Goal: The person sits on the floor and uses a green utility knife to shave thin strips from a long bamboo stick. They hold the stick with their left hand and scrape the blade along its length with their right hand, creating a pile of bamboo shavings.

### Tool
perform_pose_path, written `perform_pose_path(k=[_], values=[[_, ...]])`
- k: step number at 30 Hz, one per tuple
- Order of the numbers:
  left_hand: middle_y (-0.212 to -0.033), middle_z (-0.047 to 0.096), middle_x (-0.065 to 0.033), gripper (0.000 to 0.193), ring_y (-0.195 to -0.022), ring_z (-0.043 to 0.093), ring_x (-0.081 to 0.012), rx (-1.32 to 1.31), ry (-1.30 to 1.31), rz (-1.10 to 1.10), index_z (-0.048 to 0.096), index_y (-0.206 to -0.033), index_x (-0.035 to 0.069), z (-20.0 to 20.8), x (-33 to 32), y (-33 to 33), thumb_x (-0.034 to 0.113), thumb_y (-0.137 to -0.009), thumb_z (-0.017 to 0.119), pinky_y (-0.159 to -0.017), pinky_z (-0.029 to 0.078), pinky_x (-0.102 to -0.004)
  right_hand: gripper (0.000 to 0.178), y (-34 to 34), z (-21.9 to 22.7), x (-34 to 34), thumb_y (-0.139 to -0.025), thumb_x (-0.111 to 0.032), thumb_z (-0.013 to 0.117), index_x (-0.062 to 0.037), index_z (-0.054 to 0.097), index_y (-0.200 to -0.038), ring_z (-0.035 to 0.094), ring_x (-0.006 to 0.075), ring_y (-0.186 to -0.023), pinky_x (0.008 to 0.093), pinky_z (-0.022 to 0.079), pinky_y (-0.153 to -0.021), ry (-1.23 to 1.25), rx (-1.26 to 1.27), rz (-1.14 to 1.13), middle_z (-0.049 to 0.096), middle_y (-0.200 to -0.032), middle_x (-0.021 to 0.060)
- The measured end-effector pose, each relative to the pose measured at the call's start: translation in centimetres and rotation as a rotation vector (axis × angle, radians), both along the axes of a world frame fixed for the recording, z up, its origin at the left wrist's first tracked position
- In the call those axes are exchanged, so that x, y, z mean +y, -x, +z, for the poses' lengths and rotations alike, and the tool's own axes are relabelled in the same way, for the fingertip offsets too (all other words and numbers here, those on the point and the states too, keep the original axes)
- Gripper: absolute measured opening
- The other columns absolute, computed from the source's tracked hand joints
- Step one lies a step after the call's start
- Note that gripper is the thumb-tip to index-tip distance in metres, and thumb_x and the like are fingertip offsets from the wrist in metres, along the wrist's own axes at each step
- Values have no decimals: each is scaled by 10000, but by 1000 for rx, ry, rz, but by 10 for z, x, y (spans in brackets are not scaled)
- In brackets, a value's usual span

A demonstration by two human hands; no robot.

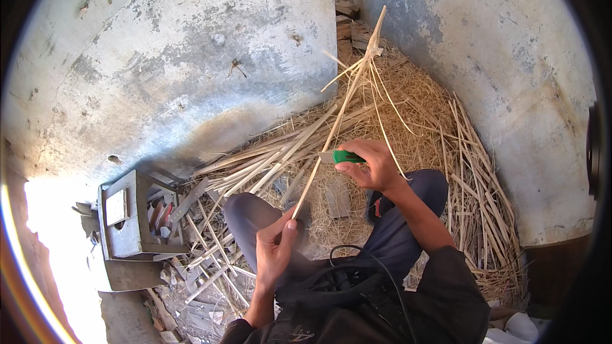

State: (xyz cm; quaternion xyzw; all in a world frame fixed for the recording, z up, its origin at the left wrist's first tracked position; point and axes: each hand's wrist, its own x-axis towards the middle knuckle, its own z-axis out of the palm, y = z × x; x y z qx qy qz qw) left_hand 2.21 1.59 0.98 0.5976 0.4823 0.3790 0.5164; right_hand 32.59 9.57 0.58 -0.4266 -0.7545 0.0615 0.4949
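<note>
My left hand (pixel 276 246) is closed on the lower end of a long, pale strip (pixel 336 125), which looks like split bamboo or cane. The strip slants up and away from me to a frayed far end where thin slivers curl off. In my right hand (pixel 375 166) is a knife (pixel 348 157) with a green handle, gripped between thumb and fingers. Its short blade (pixel 326 157) points left and lies against the strip, about midway between my left hand and the splayed slivers. Part of the handle is hidden by my fingers.
A heap of fine shavings (pixel 414 108) fills the corner ahead. Loose strips lie left (pixel 280 159) and right (pixel 484 216) of it. A grey wooden box (pixel 124 216) stands at the left, with a worn wall (pixel 191 44) behind. A black cable (pixel 395 280) crosses my lap.
</note>
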Motion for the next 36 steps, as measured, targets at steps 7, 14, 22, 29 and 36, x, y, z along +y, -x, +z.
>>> perform_pose_path(k=[7,14,22,29,36], values=[[-731,552,61,481,-629,452,-5,3,-20,18,715,-1431,-31,-2,-2,1,356,-1158,632,-547,352,-205,360,4,3,1,-914,-378,890,-45,805,-1022,786,229,-709,333,605,-621,-94,-2,-90,814,-885,89],[-714,555,67,469,-601,443,4,-21,-18,4,733,-1406,-26,-8,-3,1,358,-1164,620,-530,336,-202,368,4,5,1,-909,-424,891,-81,825,-1023,745,189,-628,315,556,-549,-137,-36,-150,800,-825,48],[-717,514,77,374,-640,427,-4,18,34,14,740,-1405,-14,-3,-5,2,241,-1165,608,-565,329,-222,350,3,5,2,-918,-424,881,-88,823,-995,728,182,-612,315,542,-544,-153,-72,-174,790,-811,31],[-727,435,96,322,-685,376,-17,27,42,22,738,-1381,-24,3,-7,0,156,-1160,587,-582,299,-258,352,3,2,4,-916,-436,878,-94,821,-983,728,178,-616,314,535,-538,-142,-88,-196,791,-821,24],[-690,545,58,349,-633,456,-14,60,26,43,769,-1373,11,-1,-6,1,240,-1169,602,-571,353,-222,353,3,0,6,-936,-453,858,-105,823,-987,714,175,-595,319,521,-527,-135,-111,-209,787,-813,15]])
